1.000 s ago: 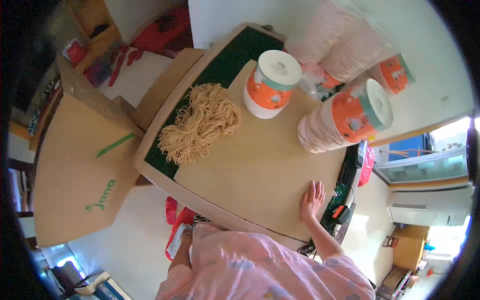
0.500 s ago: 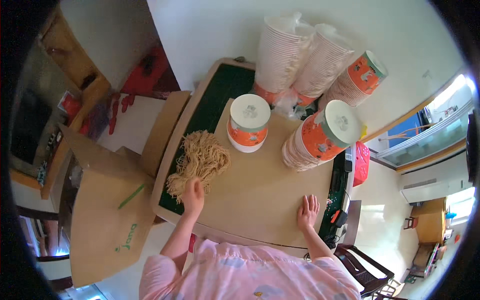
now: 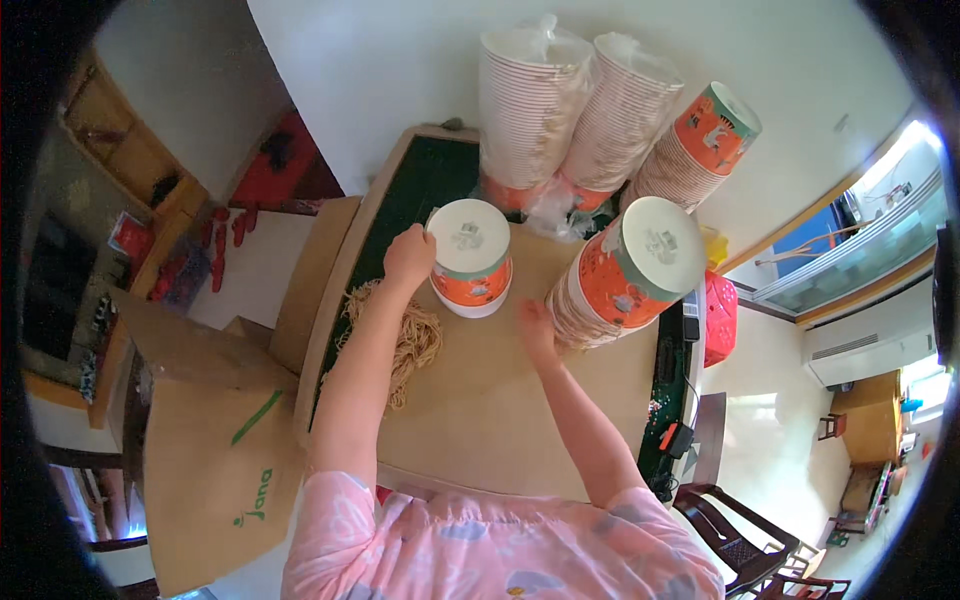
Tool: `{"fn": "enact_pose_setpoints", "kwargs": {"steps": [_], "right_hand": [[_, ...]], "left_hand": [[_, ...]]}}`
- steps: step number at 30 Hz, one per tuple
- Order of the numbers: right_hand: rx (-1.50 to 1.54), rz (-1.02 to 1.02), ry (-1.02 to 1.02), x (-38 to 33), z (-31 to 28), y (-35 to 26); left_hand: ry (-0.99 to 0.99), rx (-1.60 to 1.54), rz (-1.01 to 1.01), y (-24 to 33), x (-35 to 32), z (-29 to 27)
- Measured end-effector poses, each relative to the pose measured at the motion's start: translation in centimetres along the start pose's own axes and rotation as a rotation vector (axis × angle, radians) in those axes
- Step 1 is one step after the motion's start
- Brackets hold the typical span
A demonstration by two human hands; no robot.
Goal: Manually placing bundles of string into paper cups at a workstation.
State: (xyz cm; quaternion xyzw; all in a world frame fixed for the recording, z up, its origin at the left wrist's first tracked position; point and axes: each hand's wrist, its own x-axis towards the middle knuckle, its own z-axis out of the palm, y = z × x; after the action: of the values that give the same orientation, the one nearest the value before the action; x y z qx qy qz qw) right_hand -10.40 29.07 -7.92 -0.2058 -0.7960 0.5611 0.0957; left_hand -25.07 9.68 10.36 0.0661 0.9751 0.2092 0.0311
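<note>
A short, upside-down stack of orange and white paper tubs (image 3: 470, 288) stands on the cardboard-covered table, its pale base facing up. Against the upper left side of this stack is my left hand (image 3: 410, 257), fingers curled in and partly hidden; what they grip, if anything, does not show. Under my left forearm lies a bundle of beige strings (image 3: 418, 350). My right hand (image 3: 537, 325) is between the short stack and a taller tilted stack of the same tubs (image 3: 620, 275), close to the taller one's lower rims. Its fingers are blurred and partly hidden.
Plastic-wrapped tub stacks (image 3: 535, 110) line the wall, with another stack (image 3: 690, 150) beside them. An open cardboard box (image 3: 215, 470) stands left of the table. Along the right edge are a dark device with cables (image 3: 677, 437) and a red plastic bag (image 3: 720, 320).
My left hand has gone from the string bundle up to the short tub stack. My right hand has left the table's right side and moved inward to the taller stack.
</note>
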Motion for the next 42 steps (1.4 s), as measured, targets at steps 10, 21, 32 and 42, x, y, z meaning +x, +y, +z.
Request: {"fn": "enact_pose_setpoints", "kwargs": {"steps": [10,21,32,42], "right_hand": [[1.026,0.242,-0.222,6.3,0.4,4.5],[0.717,0.363,-0.156,2.0,-1.8,-7.6],[1.121,0.37,-0.195,0.9,-1.7,-10.5],[1.087,0.285,-0.275,1.5,-1.4,-9.9]], "left_hand": [[0.028,-0.074,0.242,2.1,-0.6,-0.9],[-0.004,-0.381,0.216,-0.5,-1.0,-3.9],[0.005,-0.599,0.16,0.9,-3.8,-7.6],[0.01,-0.593,0.103,0.7,-3.2,-8.1]]}}
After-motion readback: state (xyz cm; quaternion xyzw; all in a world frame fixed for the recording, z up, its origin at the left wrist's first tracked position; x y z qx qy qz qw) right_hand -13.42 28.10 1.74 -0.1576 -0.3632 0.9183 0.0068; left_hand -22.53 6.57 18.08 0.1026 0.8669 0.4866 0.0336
